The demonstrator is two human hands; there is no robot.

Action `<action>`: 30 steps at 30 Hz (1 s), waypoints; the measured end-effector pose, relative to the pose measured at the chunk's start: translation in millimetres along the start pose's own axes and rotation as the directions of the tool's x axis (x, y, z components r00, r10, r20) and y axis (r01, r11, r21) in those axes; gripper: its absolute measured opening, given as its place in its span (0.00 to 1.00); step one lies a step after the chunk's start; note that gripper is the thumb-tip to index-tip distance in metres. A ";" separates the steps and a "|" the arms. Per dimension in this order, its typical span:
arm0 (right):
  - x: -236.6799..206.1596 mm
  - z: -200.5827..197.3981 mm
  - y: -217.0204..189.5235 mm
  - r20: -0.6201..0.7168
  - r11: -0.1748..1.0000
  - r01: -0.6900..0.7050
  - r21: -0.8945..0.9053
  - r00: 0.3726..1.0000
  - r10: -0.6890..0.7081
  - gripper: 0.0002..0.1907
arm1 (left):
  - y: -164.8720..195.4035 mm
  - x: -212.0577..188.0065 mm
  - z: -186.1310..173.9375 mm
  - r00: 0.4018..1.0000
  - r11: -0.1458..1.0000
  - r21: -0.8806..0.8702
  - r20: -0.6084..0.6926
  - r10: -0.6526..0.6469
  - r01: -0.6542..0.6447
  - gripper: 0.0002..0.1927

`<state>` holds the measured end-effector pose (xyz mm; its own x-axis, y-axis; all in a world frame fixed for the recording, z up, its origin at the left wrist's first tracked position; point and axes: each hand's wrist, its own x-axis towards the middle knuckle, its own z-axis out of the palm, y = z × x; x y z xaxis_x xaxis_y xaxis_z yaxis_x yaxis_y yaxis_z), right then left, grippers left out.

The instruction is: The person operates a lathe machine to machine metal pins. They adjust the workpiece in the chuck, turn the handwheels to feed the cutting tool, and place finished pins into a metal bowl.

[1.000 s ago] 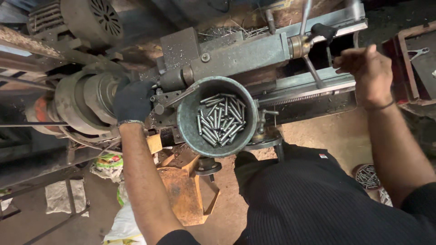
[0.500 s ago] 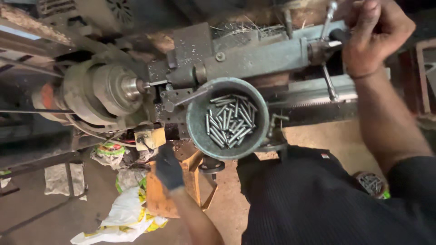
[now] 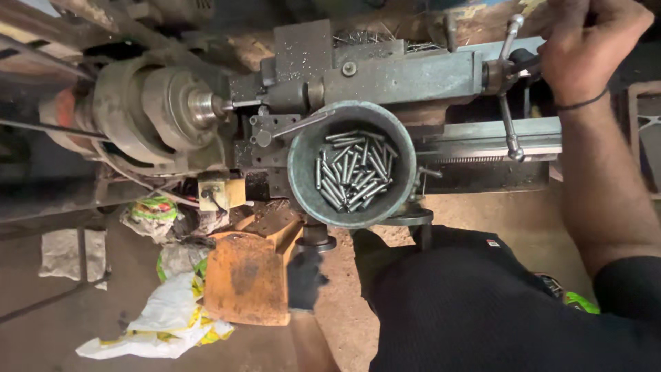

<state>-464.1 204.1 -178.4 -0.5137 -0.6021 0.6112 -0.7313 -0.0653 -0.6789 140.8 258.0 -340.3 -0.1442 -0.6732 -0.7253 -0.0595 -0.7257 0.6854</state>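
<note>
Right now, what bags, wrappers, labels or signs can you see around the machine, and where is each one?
White plastic bag: crumpled on the floor at lower left, white with yellow print.
Green wrapper: bunched under the machine, left of the orange metal tray, green, white and red.
Small tag: on the dark shirt, tiny, white and red.
Pale sheet: flat on the floor at far left, plain grey-white.
No signs or screens.

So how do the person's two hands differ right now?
The left hand wears a dark glove; the right hand is bare, with a thin dark band at the wrist. The left hand hangs low, below the round metal bowl of pins and beside the orange block, gripping nothing visible; the right hand is raised and closed around the lathe's lever handle. Both belong to the same person.
</note>
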 end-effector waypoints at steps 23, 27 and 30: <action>1.6 6.6 2.6 -0.014 0.922 0.031 0.386 1.000 -0.028 0.14 | 104.1 -69.1 77.7 0.863 0.655 0.756 -0.331 0.383 -0.001 0.51; 1.1 3.1 3.1 -0.037 0.988 0.015 0.156 0.999 -0.009 0.15 | 84.7 -65.3 75.6 0.833 0.577 0.813 -0.371 0.410 0.078 0.50; 2.5 -0.6 -1.6 -0.035 0.995 0.023 0.094 0.999 -0.019 0.15 | 58.3 -39.0 50.9 0.768 0.523 0.852 -0.356 0.533 0.032 0.35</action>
<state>-464.5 203.2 -175.5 -0.5148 -0.5724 0.6382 -0.6973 -0.1535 -0.7002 92.7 249.2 -268.8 0.2090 -0.9541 -0.2147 -0.8773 -0.2799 0.3899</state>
